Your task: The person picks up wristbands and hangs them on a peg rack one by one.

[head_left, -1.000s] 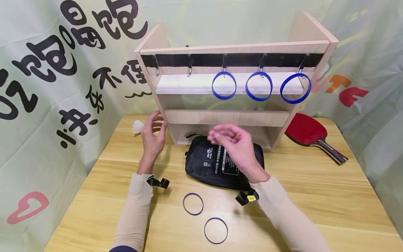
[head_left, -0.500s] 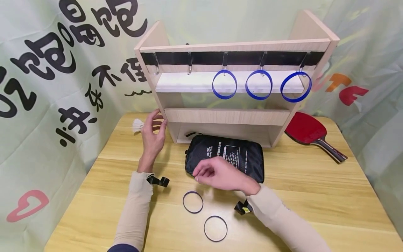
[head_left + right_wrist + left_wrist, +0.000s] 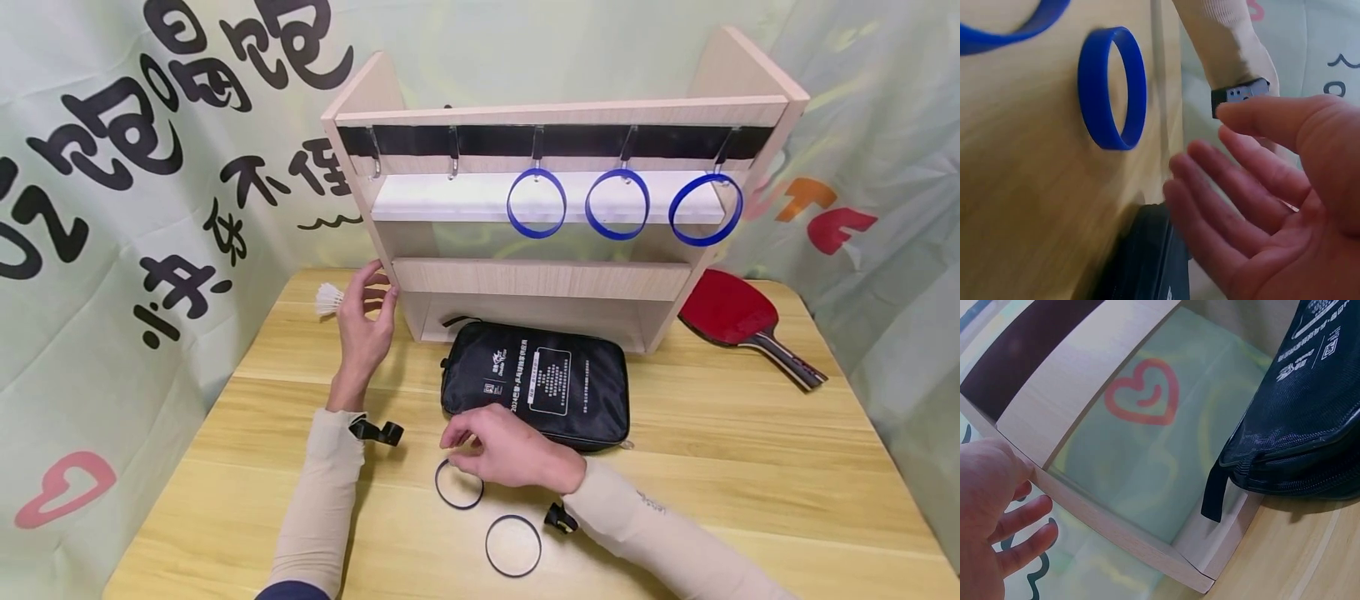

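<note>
My left hand (image 3: 365,325) rests against the left side of a light wooden shelf (image 3: 540,277), its thumb near the front edge and its fingers loosely bent. Over the table my right hand (image 3: 506,446) hovers with relaxed fingers and holds nothing. Its fingertips are just above a blue wristband-like ring (image 3: 461,508), which lies flat; the right wrist view shows this blue ring (image 3: 1099,94) apart from the fingers. Nearer the front lies a second blue ring (image 3: 513,576). Three more blue rings hang from shelf hooks, the leftmost ring (image 3: 537,234) in the middle.
A black zipped bag (image 3: 577,375) with white print lies before the shelf, behind my right hand. Two bare metal hooks (image 3: 453,158) are at the rail's left. A red table tennis bat (image 3: 727,308) lies right of the shelf, a shuttlecock (image 3: 328,300) left of it.
My right hand has come down from in front of the shelf, over the bag, toward the upper ring on the table. My left hand has stayed at the shelf's side.
</note>
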Available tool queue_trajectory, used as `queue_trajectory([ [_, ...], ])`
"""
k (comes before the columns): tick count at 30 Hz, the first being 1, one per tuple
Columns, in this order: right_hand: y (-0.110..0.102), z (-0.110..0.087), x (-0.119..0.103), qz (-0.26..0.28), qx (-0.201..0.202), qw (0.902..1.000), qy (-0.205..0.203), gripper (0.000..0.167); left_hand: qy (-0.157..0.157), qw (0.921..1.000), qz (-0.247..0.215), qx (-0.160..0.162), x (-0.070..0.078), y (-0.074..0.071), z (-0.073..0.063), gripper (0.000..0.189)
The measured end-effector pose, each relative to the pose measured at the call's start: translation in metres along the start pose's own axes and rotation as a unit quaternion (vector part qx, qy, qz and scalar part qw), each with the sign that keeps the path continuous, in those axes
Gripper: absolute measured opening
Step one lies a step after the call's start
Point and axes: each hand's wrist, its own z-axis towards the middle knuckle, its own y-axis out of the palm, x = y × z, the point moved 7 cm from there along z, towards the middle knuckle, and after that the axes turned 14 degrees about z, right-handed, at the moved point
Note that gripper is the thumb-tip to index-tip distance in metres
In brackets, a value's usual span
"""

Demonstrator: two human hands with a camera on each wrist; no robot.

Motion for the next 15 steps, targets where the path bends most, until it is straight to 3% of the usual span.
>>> queue_trajectory([
  [5, 0.008, -0.003, -0.002, -0.066, -0.018, 0.9977, -0.004, 0.020, 0.003, 1.0000, -0.002, 0.002, 0.000, 0.000, 0.001, 0.043],
  [15, 0.017, -0.006, 0.005, -0.110, -0.055, 0.9919, 0.030, 0.031, 0.002, 1.0000, -0.002, 0.000, -0.001, 0.000, 0.000, 0.043],
])
